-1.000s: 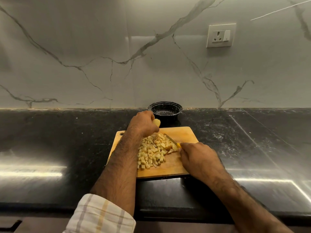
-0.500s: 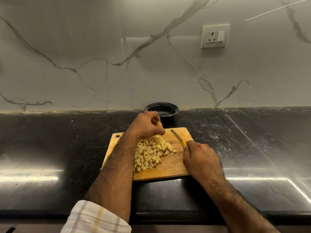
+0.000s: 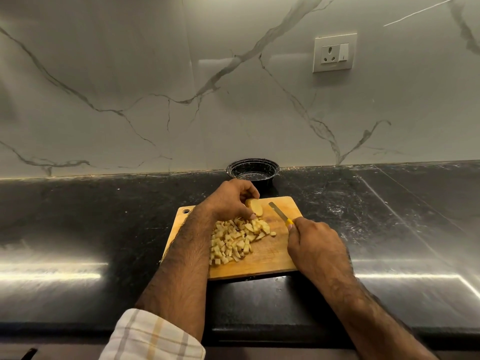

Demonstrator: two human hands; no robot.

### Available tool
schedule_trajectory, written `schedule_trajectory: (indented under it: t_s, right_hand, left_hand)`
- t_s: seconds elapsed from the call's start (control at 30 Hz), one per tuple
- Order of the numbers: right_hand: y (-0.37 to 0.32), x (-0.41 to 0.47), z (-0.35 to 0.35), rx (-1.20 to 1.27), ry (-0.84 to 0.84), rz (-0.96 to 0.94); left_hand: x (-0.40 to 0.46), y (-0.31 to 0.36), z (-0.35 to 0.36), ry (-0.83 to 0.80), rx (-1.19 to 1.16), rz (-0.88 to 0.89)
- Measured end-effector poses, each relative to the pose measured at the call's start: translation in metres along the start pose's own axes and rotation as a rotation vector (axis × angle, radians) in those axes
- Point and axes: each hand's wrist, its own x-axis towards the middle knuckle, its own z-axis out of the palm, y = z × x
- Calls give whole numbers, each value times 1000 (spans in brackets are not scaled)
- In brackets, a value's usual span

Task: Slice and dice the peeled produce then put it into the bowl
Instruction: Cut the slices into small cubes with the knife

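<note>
A wooden cutting board [image 3: 275, 258] lies on the black counter. A heap of pale yellow diced pieces [image 3: 237, 240] covers its middle. At the board's far edge my left hand [image 3: 228, 201] grips a peeled, uncut piece of produce [image 3: 255, 207] between fingers and thumb. My right hand [image 3: 315, 245] holds a knife [image 3: 280, 213] by its yellow handle, the blade pointing away toward the far edge, just right of the piece and apart from it. A black bowl [image 3: 253, 169] stands behind the board against the wall; it looks empty.
The black stone counter [image 3: 389, 216] stretches left and right of the board. A marble backsplash rises behind it, with a wall socket [image 3: 334, 53] at the upper right. The counter's front edge [image 3: 259, 331] runs below my forearms.
My right hand drew the knife out of the diced heap and swung its blade toward the far edge. My left hand brought the uncut piece down onto the board beside the heap.
</note>
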Motion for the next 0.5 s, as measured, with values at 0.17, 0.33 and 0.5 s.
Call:
schedule_trajectory:
  t_s: [0.17,0.33,0.5]
  right_hand:
    - [2,2,1,3,-10,7]
    - [2,3,2,7,-9,6]
    - [1,1,0,-11,11,-27]
  left_hand:
    - [2,1,3,-27,52,7]
    - [2,4,7,-43,82,44]
    - [3,12,15,-4,75,132]
